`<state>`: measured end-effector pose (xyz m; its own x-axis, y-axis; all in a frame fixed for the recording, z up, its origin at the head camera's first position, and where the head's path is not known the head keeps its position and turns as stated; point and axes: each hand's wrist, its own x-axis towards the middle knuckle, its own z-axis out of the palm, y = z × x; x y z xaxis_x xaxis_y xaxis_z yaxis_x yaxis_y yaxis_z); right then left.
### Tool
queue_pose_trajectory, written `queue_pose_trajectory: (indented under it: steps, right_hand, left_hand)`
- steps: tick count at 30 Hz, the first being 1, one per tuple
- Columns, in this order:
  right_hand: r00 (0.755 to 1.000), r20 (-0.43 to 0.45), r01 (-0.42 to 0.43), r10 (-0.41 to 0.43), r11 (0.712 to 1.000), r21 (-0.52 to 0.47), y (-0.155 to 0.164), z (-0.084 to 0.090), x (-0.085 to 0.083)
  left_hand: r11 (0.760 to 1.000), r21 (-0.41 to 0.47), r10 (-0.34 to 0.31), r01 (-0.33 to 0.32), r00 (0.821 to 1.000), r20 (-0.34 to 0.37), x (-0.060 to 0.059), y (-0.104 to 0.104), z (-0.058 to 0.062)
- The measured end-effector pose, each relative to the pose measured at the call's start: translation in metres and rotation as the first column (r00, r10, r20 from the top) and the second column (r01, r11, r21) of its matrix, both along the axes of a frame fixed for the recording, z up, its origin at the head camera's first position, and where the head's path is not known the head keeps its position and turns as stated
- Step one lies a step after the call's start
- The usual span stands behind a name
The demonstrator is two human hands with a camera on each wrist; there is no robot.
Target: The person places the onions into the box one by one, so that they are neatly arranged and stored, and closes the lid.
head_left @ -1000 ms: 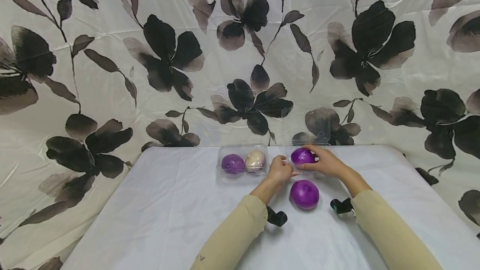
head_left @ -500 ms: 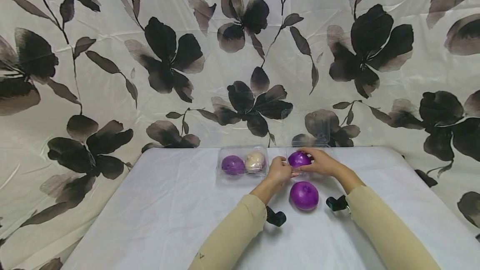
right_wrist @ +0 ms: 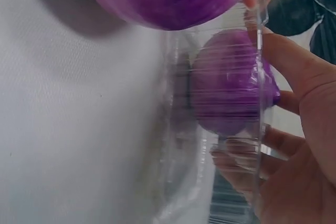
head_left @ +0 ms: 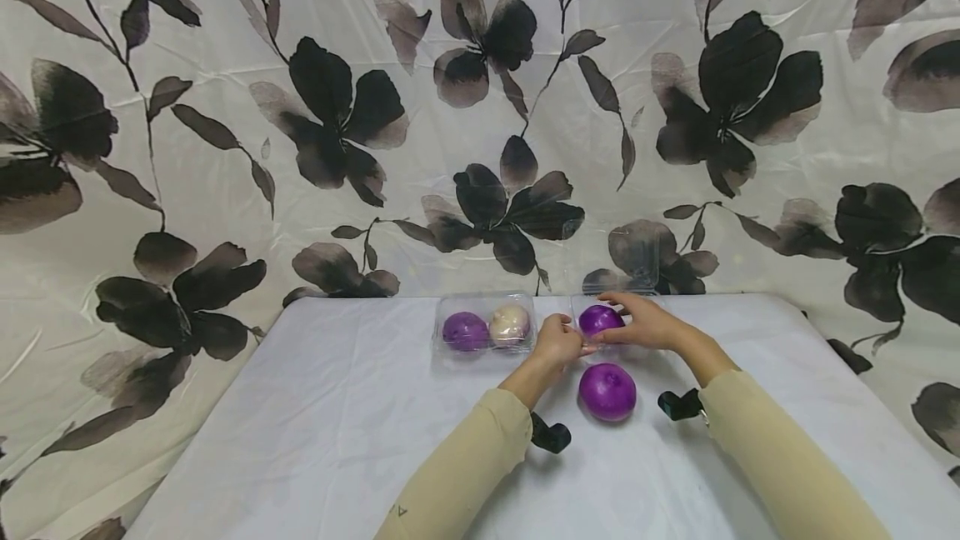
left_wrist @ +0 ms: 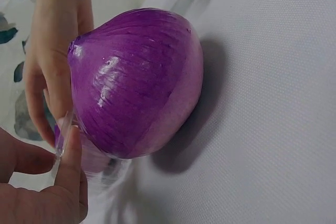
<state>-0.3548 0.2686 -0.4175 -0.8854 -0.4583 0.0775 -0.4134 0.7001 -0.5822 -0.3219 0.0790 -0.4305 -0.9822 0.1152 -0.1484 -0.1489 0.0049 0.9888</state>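
In the head view, my right hand (head_left: 647,325) holds a purple onion (head_left: 598,320) inside an open clear plastic clamshell box, its lid (head_left: 637,261) standing up behind. The right wrist view shows this onion (right_wrist: 226,85) through the box's clear wall, with my thumb and fingers around it. My left hand (head_left: 557,346) pinches the box's near rim at its left end; the left wrist view shows the thin plastic edge (left_wrist: 62,137) between thumb and finger. A larger purple onion (head_left: 607,392) sits on the white cloth just in front of the box.
Left of my left hand stands a closed clear box (head_left: 483,302) with a purple onion (head_left: 465,332) and a pale one (head_left: 509,324) in it. A white cloth covers the table (head_left: 315,440). Behind its far edge hangs a flower-patterned curtain (head_left: 225,107).
My right hand has shifted slightly left with the onion over the first half second, then back a touch to the right. The left hand keeps its pinch on the rim.
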Motion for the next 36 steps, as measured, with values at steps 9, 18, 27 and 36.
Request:
queue_pose_trajectory:
  steps: [9, 18, 27, 36]
  right_hand:
    - [1.0, -0.015, -0.004, 0.004, 1.0, -0.018, 0.006, 0.018, 0.024]
    - [0.999, -0.027, -0.019, 0.017, 0.997, -0.069, 0.011, 0.03, 0.046]
    - [0.999, -0.002, -0.04, 0.04, 0.999, -0.031, 0.017, 0.038, 0.073]
    - [0.992, 0.058, -0.105, 0.11, 0.991, -0.078, 0.01, 0.034, 0.093]
  left_hand:
    - [1.0, 0.012, 0.001, -0.001, 1.0, 0.017, 0.0, 0.002, -0.002]
    - [1.0, -0.017, -0.001, 0.001, 1.0, 0.016, 0.0, 0.0, 0.001]
    - [1.0, 0.023, -0.016, 0.016, 1.0, 0.023, -0.002, 0.0, 0.001]
    - [1.0, 0.025, -0.012, 0.011, 1.0, 0.024, -0.002, 0.0, 0.001]
